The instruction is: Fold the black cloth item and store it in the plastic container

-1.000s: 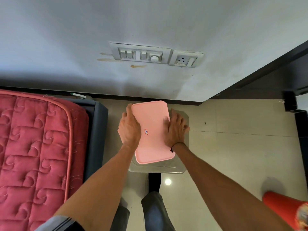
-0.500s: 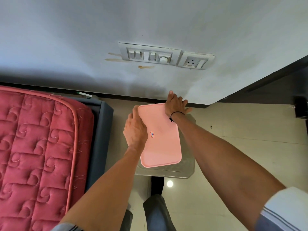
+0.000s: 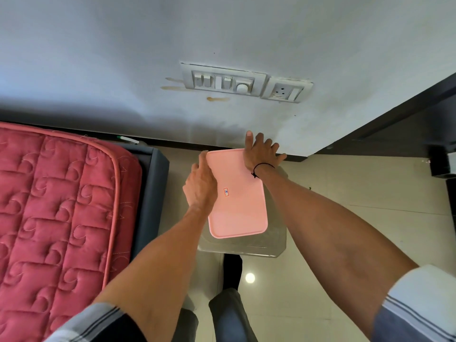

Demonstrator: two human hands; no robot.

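The plastic container's pink lid [image 3: 240,206] faces up on a small steel stool [image 3: 271,245]; the container body below it is hidden. My left hand [image 3: 199,186] clasps the lid's left edge, thumb on top and fingers curled down the side. My right hand [image 3: 259,154] lies flat with fingers spread on the lid's far right corner, near the wall. The black cloth is not visible anywhere.
A red quilted mattress [image 3: 54,206] on a grey bed frame [image 3: 153,193] stands close on the left. The wall with a switch panel [image 3: 222,81] is right behind the stool. Dark furniture [image 3: 394,129] sits at the right, with tiled floor [image 3: 345,230] in between.
My right hand slid from the lid's right side up to its far right corner. My left hand stayed on the left edge. The view shifted slightly.
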